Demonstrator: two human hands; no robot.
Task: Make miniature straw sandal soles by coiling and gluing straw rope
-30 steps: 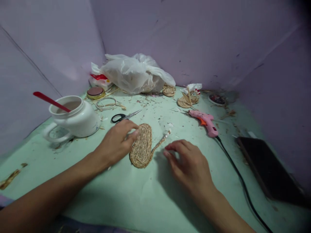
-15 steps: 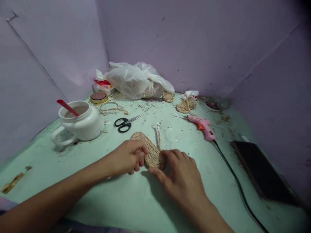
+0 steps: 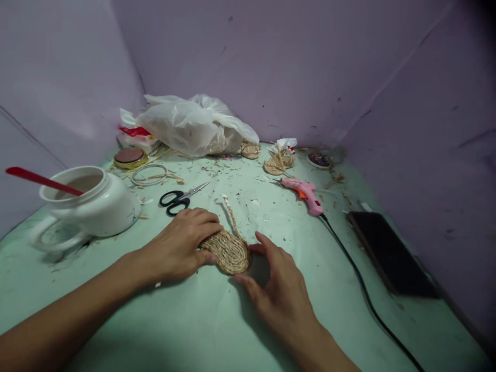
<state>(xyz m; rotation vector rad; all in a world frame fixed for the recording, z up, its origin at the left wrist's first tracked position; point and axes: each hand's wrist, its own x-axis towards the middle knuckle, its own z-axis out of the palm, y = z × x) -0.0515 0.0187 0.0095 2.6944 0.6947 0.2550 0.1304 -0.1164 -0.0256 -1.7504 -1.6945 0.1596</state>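
An oval coil of braided straw (image 3: 229, 252) lies on the table, its loose braid end (image 3: 231, 214) pointing away from me with a pale tip. My left hand (image 3: 189, 240) grips the left end of the coil, fingers on top and thumb at the near edge. Around the coil's right end, my right hand (image 3: 277, 274) is spread, thumb by the near edge and fingertips by the right side. Whether those fingertips touch it I cannot tell. Black-handled scissors (image 3: 182, 199) lie just beyond my left hand.
A white mug (image 3: 93, 204) with a red spoon (image 3: 42, 181) stands left. A pink glue gun (image 3: 304, 194) and its black cord (image 3: 360, 281) lie right, beside a dark phone (image 3: 387, 253). A plastic bag (image 3: 194, 126), a round tin (image 3: 129, 157) and straw pieces (image 3: 274, 164) are at the back.
My left hand has uncurled and now holds the coil's left end. My right hand's fingers have spread wider at the other end. The view has swung right, shifting everything leftward.
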